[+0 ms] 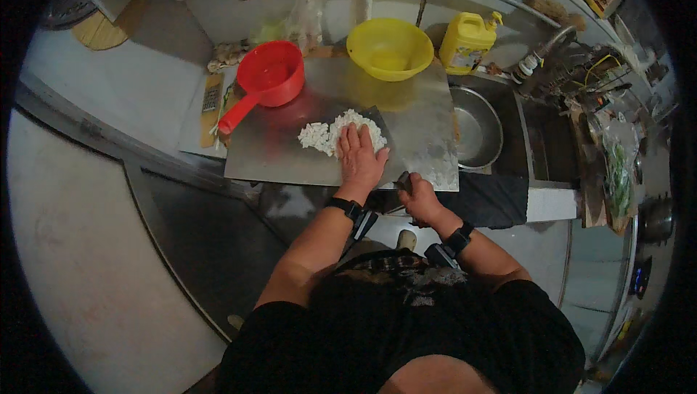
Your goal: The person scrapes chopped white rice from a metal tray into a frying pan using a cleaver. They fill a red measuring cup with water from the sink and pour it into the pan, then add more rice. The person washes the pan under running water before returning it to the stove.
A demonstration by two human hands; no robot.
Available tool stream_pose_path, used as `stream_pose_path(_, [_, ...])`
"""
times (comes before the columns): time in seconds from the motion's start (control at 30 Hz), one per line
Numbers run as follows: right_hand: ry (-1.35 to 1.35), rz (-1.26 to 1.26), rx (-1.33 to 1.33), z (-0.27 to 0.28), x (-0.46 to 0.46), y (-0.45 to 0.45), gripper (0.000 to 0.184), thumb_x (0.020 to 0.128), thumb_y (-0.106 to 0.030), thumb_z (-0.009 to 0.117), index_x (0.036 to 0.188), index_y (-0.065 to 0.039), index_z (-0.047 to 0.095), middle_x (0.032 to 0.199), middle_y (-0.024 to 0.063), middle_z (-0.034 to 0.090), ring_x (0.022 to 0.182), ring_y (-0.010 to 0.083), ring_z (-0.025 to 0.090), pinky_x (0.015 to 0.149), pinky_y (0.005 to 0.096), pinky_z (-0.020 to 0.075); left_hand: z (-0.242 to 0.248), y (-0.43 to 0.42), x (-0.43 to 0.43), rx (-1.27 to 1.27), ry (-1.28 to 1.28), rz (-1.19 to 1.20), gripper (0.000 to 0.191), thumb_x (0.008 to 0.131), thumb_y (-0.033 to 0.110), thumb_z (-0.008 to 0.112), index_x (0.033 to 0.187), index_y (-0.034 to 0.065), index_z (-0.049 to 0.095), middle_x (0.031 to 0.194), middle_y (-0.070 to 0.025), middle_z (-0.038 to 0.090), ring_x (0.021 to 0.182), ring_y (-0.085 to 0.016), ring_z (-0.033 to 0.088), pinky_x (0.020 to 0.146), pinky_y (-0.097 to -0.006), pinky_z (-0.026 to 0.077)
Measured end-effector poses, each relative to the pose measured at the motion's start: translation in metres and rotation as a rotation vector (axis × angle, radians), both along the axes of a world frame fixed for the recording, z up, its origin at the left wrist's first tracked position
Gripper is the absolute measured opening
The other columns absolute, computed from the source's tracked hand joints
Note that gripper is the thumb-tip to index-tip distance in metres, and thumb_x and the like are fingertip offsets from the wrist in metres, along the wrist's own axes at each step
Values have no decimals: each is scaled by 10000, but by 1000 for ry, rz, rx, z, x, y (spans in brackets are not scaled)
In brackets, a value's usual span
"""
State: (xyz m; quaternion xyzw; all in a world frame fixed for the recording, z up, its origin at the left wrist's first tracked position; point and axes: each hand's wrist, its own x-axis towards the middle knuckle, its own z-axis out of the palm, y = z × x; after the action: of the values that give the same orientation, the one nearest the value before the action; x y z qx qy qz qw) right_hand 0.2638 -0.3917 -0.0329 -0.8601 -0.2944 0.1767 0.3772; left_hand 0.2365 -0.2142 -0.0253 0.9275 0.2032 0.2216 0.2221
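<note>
My left hand (356,157) lies palm down with its fingers stretched over a pile of chopped white food pieces (315,137). The pieces sit on a stainless steel board (283,168), and what food they are I cannot tell. My right hand (423,199), at the board's front edge, grips the dark handle of a cleaver (383,122). Its wide blade points away from me, flat and low beside the pile, with a dark corner showing past the pieces. My left hand and the food hide part of the blade.
A red plastic ladle (269,75) and a yellow plastic bowl (389,51) stand on the board's far side. Right of it are a yellow pump jug (467,43), a sink holding a metal basin (479,127), and a faucet (531,65). A grater (211,103) lies at left.
</note>
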Motion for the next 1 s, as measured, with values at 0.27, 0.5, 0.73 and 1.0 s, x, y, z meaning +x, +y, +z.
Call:
stream_pose_path(0.27, [153,4,163,-19,5,1,258,822,-105,600,996,34,471,684,150,594,508,234,597,439,361,466,-12,3,16,-39,-154,23,594,779,249,672,1252,-28,443,1345,-236,368,1277,-410,307,1074,-503,231])
stream_pose_path(0.5, [326,-57,142,-9,4,-6,252,842,-101,587,1010,37,460,690,107,564,481,174,568,409,312,458,-21,42,4,-213,-509,69,418,847,107,553,1220,-55,457,1262,-247,466,1183,-415,419,1033,-478,306])
stream_pose_path(0.73, [437,-129,166,20,7,-15,256,830,-79,617,1014,45,490,714,121,585,519,184,588,457,324,482,-17,57,-27,-183,-447,37,440,836,123,560,1228,-49,460,1257,-230,476,1184,-397,425,1022,-446,333])
stream_pose_path(1.0, [445,-139,210,22,18,-38,215,833,-93,607,974,34,504,667,86,577,479,152,556,430,295,449,14,32,-52,123,122,-261,891,637,449,756,1360,73,397,1440,-157,305,1375,-351,179,1121,-534,80])
